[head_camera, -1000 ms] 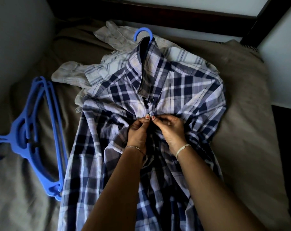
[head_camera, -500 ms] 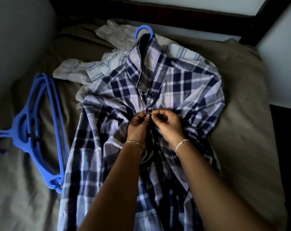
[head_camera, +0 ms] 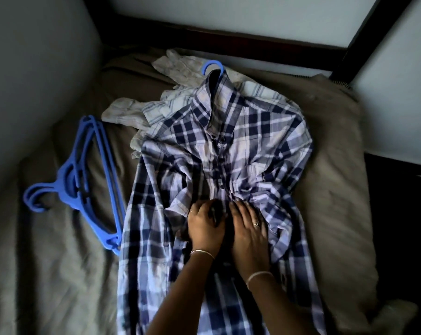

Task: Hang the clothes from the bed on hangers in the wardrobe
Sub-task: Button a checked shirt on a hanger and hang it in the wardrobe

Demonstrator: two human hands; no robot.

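A blue-and-white plaid shirt (head_camera: 265, 131) lies face up on the bed, with the hook of a blue hanger (head_camera: 213, 66) sticking out of its collar. Its upper buttons are fastened. My left hand (head_camera: 204, 226) curls its fingers into the open front edge at mid-chest and grips the fabric. Just to its right, my right hand (head_camera: 250, 228) lies flat on the other front edge with its fingers stretched toward the placket; its thumb is hidden.
Spare blue hangers (head_camera: 83, 180) lie stacked on the brown bed cover (head_camera: 330, 189) to the left. Pale striped clothes (head_camera: 141, 112) are bunched under the shirt's top left. A dark wooden bed frame (head_camera: 228, 37) runs along the back, and a wall stands close on the left.
Both hands have left the button they pinched and moved down the placket toward me. The right hand has flattened onto the fabric.
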